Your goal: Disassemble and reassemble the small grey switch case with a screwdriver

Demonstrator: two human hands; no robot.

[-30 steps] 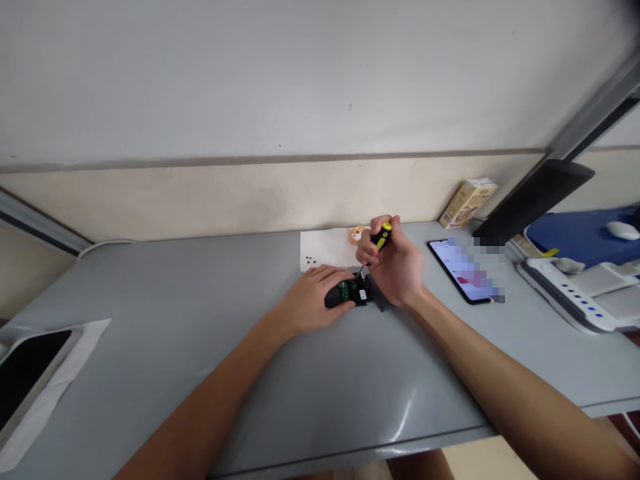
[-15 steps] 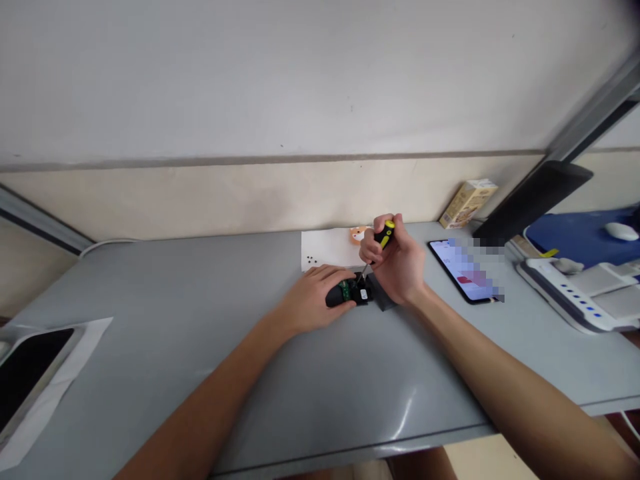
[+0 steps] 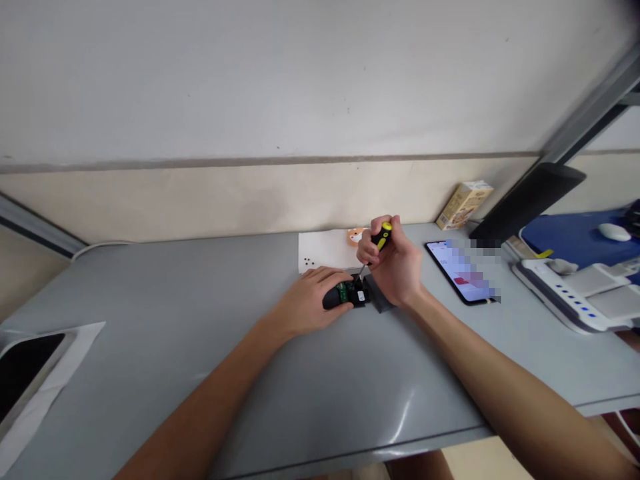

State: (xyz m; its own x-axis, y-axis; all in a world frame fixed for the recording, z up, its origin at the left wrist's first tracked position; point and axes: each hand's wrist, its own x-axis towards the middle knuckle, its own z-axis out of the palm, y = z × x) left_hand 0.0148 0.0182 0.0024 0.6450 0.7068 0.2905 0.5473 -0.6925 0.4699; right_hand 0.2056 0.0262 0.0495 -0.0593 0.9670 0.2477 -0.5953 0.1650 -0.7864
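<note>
My left hand [image 3: 309, 298] presses down on a small black device [image 3: 345, 295] with a green circuit board showing, holding it on the grey table [image 3: 200, 333]. My right hand [image 3: 395, 263] is closed round a black and yellow screwdriver [image 3: 379, 238], held nearly upright with its tip on the device. A dark cover piece [image 3: 379, 299] lies under my right hand beside the device. Behind my hands lies a white sheet of paper [image 3: 323, 250] with a few small dark screws [image 3: 309, 261] on it and an orange figure [image 3: 356, 235] at its edge.
A lit phone [image 3: 463, 272] lies to the right of my hands. Further right stand a small carton [image 3: 464, 204], a dark monitor [image 3: 530, 200], a white device [image 3: 575, 293] and a blue mat with a mouse [image 3: 611, 231]. A dark tablet on white wrapping [image 3: 30, 370] sits at the left edge.
Both hands stay on the device and the screwdriver, with only a slight shift of the screwdriver handle. The view has drifted a little to the right.
</note>
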